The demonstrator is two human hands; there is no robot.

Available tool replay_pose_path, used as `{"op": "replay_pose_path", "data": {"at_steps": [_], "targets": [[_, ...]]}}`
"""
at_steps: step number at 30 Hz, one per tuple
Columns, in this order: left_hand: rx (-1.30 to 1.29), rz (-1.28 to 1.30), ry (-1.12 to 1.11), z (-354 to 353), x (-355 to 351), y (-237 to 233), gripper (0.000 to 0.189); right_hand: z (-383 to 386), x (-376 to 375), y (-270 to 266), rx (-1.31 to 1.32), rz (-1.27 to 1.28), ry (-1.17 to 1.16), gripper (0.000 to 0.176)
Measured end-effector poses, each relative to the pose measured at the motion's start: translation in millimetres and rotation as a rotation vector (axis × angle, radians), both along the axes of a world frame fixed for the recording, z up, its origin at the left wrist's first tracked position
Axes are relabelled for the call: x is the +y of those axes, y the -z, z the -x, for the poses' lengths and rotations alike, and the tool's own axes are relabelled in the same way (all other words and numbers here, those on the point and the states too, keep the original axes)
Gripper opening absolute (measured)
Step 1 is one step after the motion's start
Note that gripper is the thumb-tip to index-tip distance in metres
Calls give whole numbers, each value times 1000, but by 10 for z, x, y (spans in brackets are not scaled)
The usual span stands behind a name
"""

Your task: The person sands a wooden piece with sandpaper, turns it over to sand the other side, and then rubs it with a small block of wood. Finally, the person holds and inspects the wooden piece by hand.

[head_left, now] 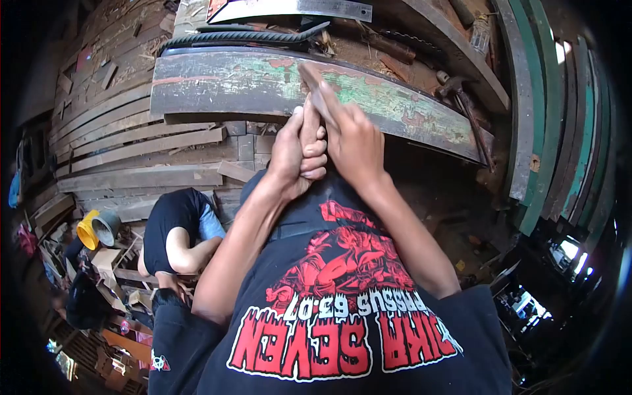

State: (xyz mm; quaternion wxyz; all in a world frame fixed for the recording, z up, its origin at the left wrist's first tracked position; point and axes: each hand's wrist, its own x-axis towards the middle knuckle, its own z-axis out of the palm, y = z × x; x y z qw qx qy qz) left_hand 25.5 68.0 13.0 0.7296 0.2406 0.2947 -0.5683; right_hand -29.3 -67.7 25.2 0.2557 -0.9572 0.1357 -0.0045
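My left hand (296, 151) is closed around a slim brown wooden piece (309, 128), its thumb lying along the side. The piece points away from me, its far part over the worn plank. My right hand (357, 135) is right beside it, fingers bent and pressed against the upper part of the wood. Something thin and pale shows at those fingers, but motion blur hides what it is. Beneath the far end of the wood lies a thick plank (224, 82) with flaking green and grey paint.
A ribbed metal bar (243, 39) and a steel ruler or square (296, 9) lie beyond the plank. A hammer (454, 89) rests at its right. Long green-edged boards (526, 131) stand at right. Another person (181, 230) bends low at left, near a yellow bucket (87, 229).
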Motion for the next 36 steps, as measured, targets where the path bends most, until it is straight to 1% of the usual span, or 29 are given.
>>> {"op": "replay_pose_path", "data": {"at_steps": [1,2,5,7,9,10,13,14,17,18,21,22,23,25,26,27,29,30,32,33,35,36], "targets": [[-13,-13,6,-19,-9,14,53,-170,-35,10,7,52,16,61],[-8,-28,11,32,-2,5,53,-180,-41,14,8,56,9,61],[11,-72,-13,-17,-23,-70,54,236,-41,-44,-60,-120,-57,64],[7,-96,-14,19,-43,-39,55,154,-5,-11,-32,-59,-47,66],[9,-59,-1,5,-30,-18,54,-190,-53,73,-61,54,-36,71],[-29,-48,7,2,-20,14,54,-157,-68,65,-48,65,-52,72],[-44,-120,2,9,-73,-108,54,192,-80,-77,37,-69,-62,64],[-16,-87,-19,10,-79,-144,53,122,-53,-10,-45,-66,-61,64],[3,-78,1,-12,-58,-59,53,-171,-108,97,-80,44,-58,70],[-43,-84,11,-8,-62,-75,53,-66,-108,80,-96,56,-68,72],[-10,-98,-9,-10,-64,-134,53,153,-66,11,-67,-107,-76,68],[-2,-73,-18,-11,-62,-131,53,6,-48,17,-20,-45,-48,68],[-19,-96,5,5,-69,-78,53,-92,-94,72,-32,2,-54,69],[-27,-51,20,-30,-41,-51,53,-204,-151,117,-56,85,-68,71],[-16,-82,9,-34,-50,-88,54,-29,-156,104,-94,81,-101,70],[6,-118,12,-32,-39,-67,55,148,-140,9,-71,-31,-74,66],[32,0,15,-31,-20,-24,56,118,-112,51,-27,-37,-49,66],[16,-78,21,-33,-40,-48,58,21,-118,50,-9,35,-48,67],[21,-91,43,-2,-28,-4,59,-308,-110,38,31,173,-54,69],[2,-85,46,-55,-15,-1,59,-176,-102,10,14,100,-50,68],[47,-50,31,-62,2,14,59,192,-142,-4,-20,-36,-78,65],[111,32,-11,-53,6,33,58,154,-120,73,-66,-35,-76,63]]}}
